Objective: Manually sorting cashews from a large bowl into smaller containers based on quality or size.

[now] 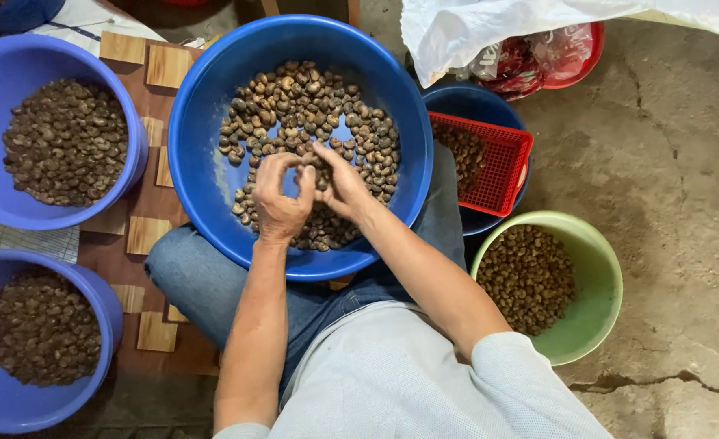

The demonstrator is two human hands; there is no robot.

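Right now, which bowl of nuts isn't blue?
The green bowl, on the bare floor at the person's right. All the other bowls are blue, including the big blue bowl on the lap, where both hands work.

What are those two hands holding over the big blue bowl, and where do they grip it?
Both hands, left and right, meet at the fingertips above the nuts in the big blue bowl. They probably pinch one nut, but the fingers hide it.

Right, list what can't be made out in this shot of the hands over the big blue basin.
Head view only:
- Whatever the left hand and right hand pinch between them: covered by fingers.
- Nuts in the large round blue plastic basin: too small to tell shelled from unshelled.
- Dark blue bowl: mostly under the red mesh basket.
- Red packets: behind white plastic sheet.
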